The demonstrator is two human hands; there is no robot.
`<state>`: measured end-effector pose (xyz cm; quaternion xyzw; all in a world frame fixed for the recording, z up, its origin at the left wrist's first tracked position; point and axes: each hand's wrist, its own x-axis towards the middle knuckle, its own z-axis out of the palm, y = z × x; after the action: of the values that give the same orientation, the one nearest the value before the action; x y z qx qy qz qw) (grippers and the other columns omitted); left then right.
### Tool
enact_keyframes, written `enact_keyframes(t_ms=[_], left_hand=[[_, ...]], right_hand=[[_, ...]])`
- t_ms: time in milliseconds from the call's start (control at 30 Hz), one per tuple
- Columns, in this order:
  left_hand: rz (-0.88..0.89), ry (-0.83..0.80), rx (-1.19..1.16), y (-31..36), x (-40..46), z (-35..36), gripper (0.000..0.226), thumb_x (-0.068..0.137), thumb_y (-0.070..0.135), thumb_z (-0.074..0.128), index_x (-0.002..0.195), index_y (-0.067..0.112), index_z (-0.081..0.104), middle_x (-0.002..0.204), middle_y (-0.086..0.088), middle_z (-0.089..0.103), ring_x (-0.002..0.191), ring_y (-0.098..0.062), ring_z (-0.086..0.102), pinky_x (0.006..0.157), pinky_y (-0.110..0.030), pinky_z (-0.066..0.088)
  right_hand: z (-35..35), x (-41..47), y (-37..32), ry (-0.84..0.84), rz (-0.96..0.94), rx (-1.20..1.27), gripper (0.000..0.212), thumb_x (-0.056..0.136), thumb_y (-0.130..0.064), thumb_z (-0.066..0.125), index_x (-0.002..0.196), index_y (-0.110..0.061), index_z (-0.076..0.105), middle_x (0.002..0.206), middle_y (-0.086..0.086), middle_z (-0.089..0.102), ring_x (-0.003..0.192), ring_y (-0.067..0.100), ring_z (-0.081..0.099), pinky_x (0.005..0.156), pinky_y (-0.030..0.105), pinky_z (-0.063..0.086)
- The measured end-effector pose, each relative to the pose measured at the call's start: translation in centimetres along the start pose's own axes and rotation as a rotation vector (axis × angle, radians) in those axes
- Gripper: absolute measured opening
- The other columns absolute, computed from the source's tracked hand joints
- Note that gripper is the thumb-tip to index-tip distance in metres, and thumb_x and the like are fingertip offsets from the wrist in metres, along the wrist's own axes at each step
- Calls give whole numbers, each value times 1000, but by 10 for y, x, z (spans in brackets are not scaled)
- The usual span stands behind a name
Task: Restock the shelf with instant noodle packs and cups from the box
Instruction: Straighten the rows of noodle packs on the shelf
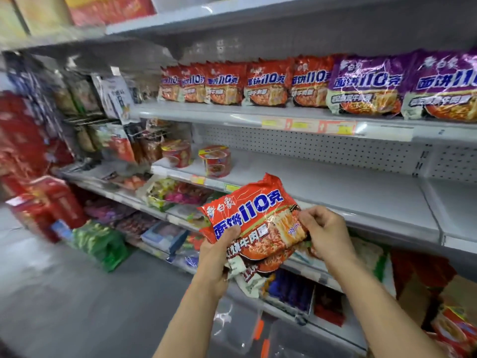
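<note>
I judge restocking partly done: my left hand [219, 250] and right hand [324, 232] both grip red noodle packs [254, 220] before the mostly bare middle shelf [335, 192].

**Other goods around the aisle**

A green bag [103, 244] sits on the grey floor [64, 301] at the left, beside red packages [46, 202]. Snack packets hang on wire hooks [85, 120] further back. Yellow price labels [309, 125] line one rail. Clear plastic containers [237, 324] stand below.
</note>
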<state>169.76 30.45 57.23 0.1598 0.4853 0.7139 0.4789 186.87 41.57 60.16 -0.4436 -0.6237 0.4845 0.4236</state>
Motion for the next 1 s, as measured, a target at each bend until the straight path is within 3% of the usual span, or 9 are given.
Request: enact_keyframes(t_ms=[100, 233, 367, 467, 567, 767, 1000], left_hand=[[21, 11, -27, 22, -3, -18, 72, 65, 20, 88, 129, 4, 58, 117, -23, 68, 107, -44, 66, 98, -62, 47], [29, 28, -21, 38, -3, -33, 59, 70, 16, 84, 123, 3, 61, 113, -23, 70, 103, -42, 68, 97, -59, 49], [48, 54, -30, 54, 12, -43, 56, 72, 18, 77, 123, 4, 61, 113, -23, 70, 104, -42, 67, 97, -60, 48], [52, 29, 2, 68, 29, -45, 56, 73, 16, 78, 124, 3, 59, 112, -23, 70, 103, -43, 68, 95, -58, 50], [66, -3, 56, 88, 56, -41, 63, 72, 18, 84, 127, 3, 57, 113, -23, 70, 103, -43, 68, 95, -58, 51], [92, -58, 150, 139, 115, -12, 66, 66, 25, 87, 123, 4, 60, 111, -21, 71, 103, -40, 69, 96, -57, 51], [114, -135, 162, 181, 188, 34, 69, 67, 27, 85, 126, 4, 58, 113, -21, 71, 104, -39, 68, 94, -55, 52]], right_hand=[[21, -1, -13, -83, 33, 77, 21, 97, -13, 54, 78, -15, 63, 72, 1, 68, 58, 9, 62, 51, 22, 44], [38, 5, -22, -169, 54, 123, 18, 96, -12, 57, 81, -9, 66, 68, -3, 69, 64, 11, 64, 53, 16, 45], [53, 24, -42, -258, 16, 130, 22, 90, -34, 65, 86, -13, 70, 76, -4, 74, 69, 8, 68, 55, 13, 48], [65, 46, -57, -441, 87, 83, 41, 77, -54, 67, 100, -19, 70, 89, -4, 76, 82, 12, 73, 73, 27, 55], [79, 78, -69, -571, 132, 92, 60, 65, -53, 74, 112, -17, 64, 97, 1, 76, 90, 20, 73, 85, 38, 56], [94, 142, -93, -541, 135, 167, 71, 56, -48, 82, 116, -15, 60, 97, 6, 76, 88, 26, 73, 81, 41, 57], [98, 216, -121, -458, 118, 295, 47, 70, -31, 80, 111, -12, 67, 94, 10, 76, 82, 26, 74, 72, 37, 59]])
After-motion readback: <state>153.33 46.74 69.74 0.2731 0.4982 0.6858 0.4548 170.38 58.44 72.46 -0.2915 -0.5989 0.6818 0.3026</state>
